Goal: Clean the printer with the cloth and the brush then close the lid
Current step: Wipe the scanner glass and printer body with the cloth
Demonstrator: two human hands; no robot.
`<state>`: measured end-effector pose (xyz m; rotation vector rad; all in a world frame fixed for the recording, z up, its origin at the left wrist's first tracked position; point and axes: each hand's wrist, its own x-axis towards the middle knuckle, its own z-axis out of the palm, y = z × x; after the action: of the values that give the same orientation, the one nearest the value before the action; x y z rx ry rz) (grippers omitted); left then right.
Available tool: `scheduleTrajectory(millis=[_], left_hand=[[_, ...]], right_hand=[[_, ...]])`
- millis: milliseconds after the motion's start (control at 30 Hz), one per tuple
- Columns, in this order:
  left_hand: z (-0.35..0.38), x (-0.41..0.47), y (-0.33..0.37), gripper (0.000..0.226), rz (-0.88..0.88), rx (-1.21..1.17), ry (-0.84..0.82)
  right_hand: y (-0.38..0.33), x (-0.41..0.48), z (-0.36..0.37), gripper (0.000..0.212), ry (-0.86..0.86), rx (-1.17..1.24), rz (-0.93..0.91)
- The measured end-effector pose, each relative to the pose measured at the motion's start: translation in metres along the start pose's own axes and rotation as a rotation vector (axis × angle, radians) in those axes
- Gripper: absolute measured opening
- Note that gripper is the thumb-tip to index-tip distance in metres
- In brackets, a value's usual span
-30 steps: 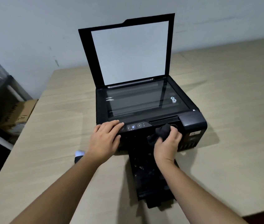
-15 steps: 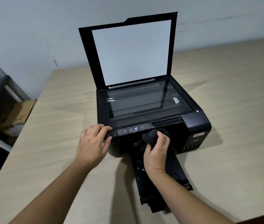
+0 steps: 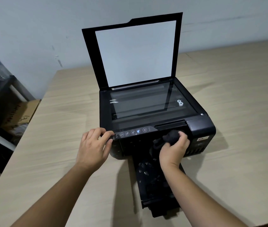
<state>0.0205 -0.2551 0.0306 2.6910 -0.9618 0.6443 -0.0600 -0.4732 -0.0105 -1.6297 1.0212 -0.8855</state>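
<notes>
We see the printer [image 3: 199, 126] at mid-frame on the worktop [image 3: 56, 128], its lid [image 3: 136, 53] standing upright. The left hand [image 3: 92, 148] grips the panel's front left corner, fingers bent over it and thumb beneath. The right hand [image 3: 173, 151] is clenched round the black cloth [image 3: 171, 136], pressing it against the printer's front below the panel.

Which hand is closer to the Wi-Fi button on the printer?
Left. The left hand holds the control panel just beside the Wi-Fi button. The right hand grips the black cloth farther along the front of the printer.
</notes>
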Motion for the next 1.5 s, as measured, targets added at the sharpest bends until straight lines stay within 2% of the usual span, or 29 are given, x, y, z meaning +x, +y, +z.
scheduleTrajectory(millis=[33,100,200,233,267,367,433,533,600,667,733,867,967,1033,1100,1233,1367,1433,1500], left_hand=[[0.000,-0.001,-0.001,0.026,-0.002,0.000,0.000],[0.000,-0.002,-0.001,0.026,-0.008,0.002,-0.001],[-0.001,-0.002,0.001,0.026,-0.013,0.003,-0.005],[-0.001,-0.002,0.000,0.026,-0.009,0.005,-0.008],[-0.002,-0.003,-0.001,0.026,-0.004,0.006,-0.010],[-0.004,-0.005,-0.004,0.026,-0.009,0.007,-0.023],[-0.004,-0.006,-0.005,0.026,-0.019,0.002,-0.029],[-0.004,-0.006,-0.004,0.027,-0.026,-0.009,-0.034],[-0.005,-0.007,-0.005,0.028,-0.019,-0.014,-0.035],[-0.005,-0.008,-0.008,0.029,-0.009,-0.026,-0.036],[-0.006,-0.010,-0.010,0.031,-0.011,-0.040,-0.051],[-0.004,-0.011,-0.011,0.045,-0.035,-0.100,-0.062],[-0.005,-0.012,-0.011,0.053,-0.045,-0.133,-0.061],[-0.007,-0.011,-0.011,0.055,-0.041,-0.135,-0.072],[-0.009,-0.012,-0.012,0.057,-0.041,-0.124,-0.088],[-0.012,-0.013,-0.013,0.059,-0.038,-0.096,-0.111],[-0.013,-0.012,-0.011,0.058,-0.060,-0.102,-0.114],[-0.012,-0.014,-0.010,0.058,-0.071,-0.104,-0.121],[-0.013,-0.015,-0.010,0.060,-0.077,-0.100,-0.138]], right_hand=[[-0.006,0.002,0.000,0.048,0.045,0.021,-0.055],[-0.005,-0.005,0.003,0.047,0.003,-0.030,-0.349],[0.026,-0.020,0.008,0.048,-0.290,-0.364,-0.817],[0.039,-0.015,0.006,0.048,-0.331,-0.449,-0.876],[0.047,-0.006,0.002,0.050,-0.337,-0.472,-0.850],[0.047,0.020,-0.018,0.055,-0.193,-0.344,-0.617],[0.031,0.022,-0.021,0.052,-0.128,-0.262,-0.626],[0.011,0.003,-0.004,0.046,-0.215,-0.286,-0.987],[0.020,0.002,0.005,0.041,-0.305,-0.462,-1.257],[0.040,0.018,0.000,0.039,-0.352,-0.679,-1.431],[0.051,0.039,-0.015,0.042,-0.342,-0.718,-1.450],[0.022,0.037,-0.018,0.047,-0.285,-0.522,-1.351],[0.006,0.009,0.009,0.043,-0.344,-0.497,-1.506],[0.018,0.009,0.016,0.040,-0.452,-0.624,-1.692],[0.029,0.025,0.008,0.038,-0.529,-0.727,-1.800],[0.020,0.055,-0.019,0.039,-0.460,-0.679,-1.760],[-0.007,0.030,0.000,0.039,-0.399,-0.564,-1.762],[-0.005,0.007,0.019,0.037,-0.455,-0.564,-1.805],[0.010,-0.001,0.027,0.037,-0.542,-0.667,-1.853]])
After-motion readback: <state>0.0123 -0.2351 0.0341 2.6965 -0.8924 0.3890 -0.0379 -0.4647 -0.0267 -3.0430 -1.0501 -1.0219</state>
